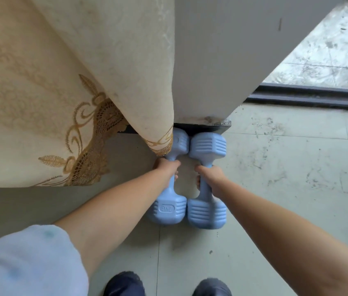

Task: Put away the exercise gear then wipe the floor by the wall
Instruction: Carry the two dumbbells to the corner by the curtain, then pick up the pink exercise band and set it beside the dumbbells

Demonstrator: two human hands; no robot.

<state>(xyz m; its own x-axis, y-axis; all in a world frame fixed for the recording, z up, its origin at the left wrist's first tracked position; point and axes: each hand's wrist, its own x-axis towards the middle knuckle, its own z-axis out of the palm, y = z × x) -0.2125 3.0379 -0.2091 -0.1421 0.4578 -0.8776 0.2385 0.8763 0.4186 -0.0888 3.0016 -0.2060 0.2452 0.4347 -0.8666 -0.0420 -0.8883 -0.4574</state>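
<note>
Two pale blue dumbbells lie side by side on the tiled floor (275,167), their long axes pointing at the wall (222,60). The left hand (165,167) is wrapped around the handle of the left dumbbell (170,208), and the right hand (210,178) is wrapped around the handle of the right dumbbell (207,212), fingers curled under each bar. The near heads touch or nearly touch each other, and so do the far heads. The far heads sit right against the dark skirting (203,127) at the foot of the wall, close to its outer corner. A cream curtain (83,82) with gold embroidery hangs on the left; its lower tip drapes over the far head of the left dumbbell, hiding part of it. To the right of the wall corner the floor runs open to a dark door track (318,97), with a rougher grey surface beyond it. The floor on the right carries dark scuffs and specks. Near the bottom edge, two dark shoes (124,285) stand behind the dumbbells, with bare tile between them and the weights.
</note>
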